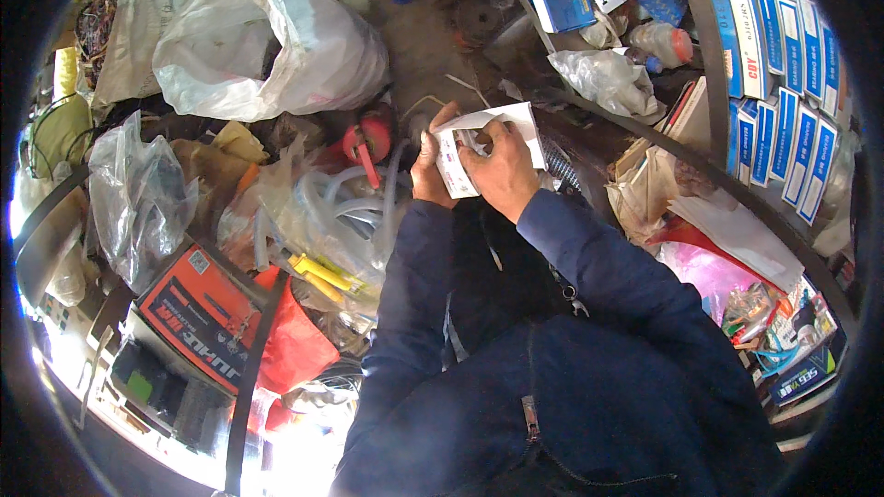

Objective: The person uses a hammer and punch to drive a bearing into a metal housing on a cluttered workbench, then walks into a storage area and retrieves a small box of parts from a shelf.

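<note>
In front of my chest, my left hand [429, 176] grips a small white cardboard box [457, 174] by its left side, with the thumb along the edge. Printing marks the side of the box that faces me. Its lid flap [523, 125] stands up to the right. Over the opening is my right hand [507, 171], its thumb and forefinger curled down into the box. A bit of clear, shiny wrapping [474, 139] shows by those fingers. What they touch inside is mostly hidden, so whether they pinch anything is unclear.
Blue-and-white bearing boxes [784, 48] fill the right-hand shelf behind a metal frame bar [718, 62]. To the left lie a large white woven sack [331, 48], clear hoses [359, 203], a yellow-handled tool [321, 273] and a red-and-black carton [200, 317]. A red object [366, 141] sits ahead.
</note>
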### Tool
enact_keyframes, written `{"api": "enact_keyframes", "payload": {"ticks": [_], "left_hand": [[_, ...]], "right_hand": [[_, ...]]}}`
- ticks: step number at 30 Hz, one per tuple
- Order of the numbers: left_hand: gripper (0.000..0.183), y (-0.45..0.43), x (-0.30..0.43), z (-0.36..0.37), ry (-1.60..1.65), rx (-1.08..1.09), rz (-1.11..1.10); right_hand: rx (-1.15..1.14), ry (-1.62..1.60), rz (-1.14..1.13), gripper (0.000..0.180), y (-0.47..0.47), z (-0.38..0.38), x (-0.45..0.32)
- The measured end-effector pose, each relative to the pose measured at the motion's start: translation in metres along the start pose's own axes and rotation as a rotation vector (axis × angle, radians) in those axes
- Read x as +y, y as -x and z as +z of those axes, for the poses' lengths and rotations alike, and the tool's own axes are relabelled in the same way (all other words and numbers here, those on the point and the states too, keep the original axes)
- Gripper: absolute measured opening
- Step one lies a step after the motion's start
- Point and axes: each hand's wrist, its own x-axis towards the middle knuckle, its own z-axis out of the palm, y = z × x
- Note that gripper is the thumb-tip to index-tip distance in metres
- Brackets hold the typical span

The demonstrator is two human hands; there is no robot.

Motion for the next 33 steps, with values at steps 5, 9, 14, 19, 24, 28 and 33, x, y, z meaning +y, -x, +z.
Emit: {"api": "enact_keyframes", "payload": {"ticks": [5, 9, 14, 19, 24, 28, 33], "left_hand": [[0.094, 0.001, 0.002, -0.005, -0.067, 0.032, 0.014], [0.093, -0.002, 0.001, 0.002, 0.080, -0.156, 0.024], [0.093, -0.001, 0.000, 0.010, -0.046, -0.017, 0.026], [0.093, -0.003, -0.006, 0.008, -0.021, 0.050, -0.015], [0.101, -0.010, -0.014, 0.005, 0.027, -0.024, -0.019], [0.113, -0.017, -0.006, 0.000, 0.063, -0.052, -0.045], [0.111, -0.012, 0.016, -0.013, 0.234, -0.038, -0.035]], "right_hand": [[-0.071, -0.186, 0.075, 0.039, -0.002, 0.004, 0.005], [-0.010, -0.168, 0.021, 0.038, -0.001, 0.013, 0.000], [-0.027, -0.072, 0.054, 0.048, -0.004, 0.009, -0.002], [-0.080, 0.017, 0.048, 0.048, -0.011, 0.000, -0.006], [-0.024, 0.057, -0.011, 0.045, -0.009, -0.026, -0.010], [-0.276, -0.811, 0.186, 0.053, -0.005, -0.093, -0.008], [-0.592, -1.578, 0.411, 0.055, 0.010, -0.157, -0.013]]}}
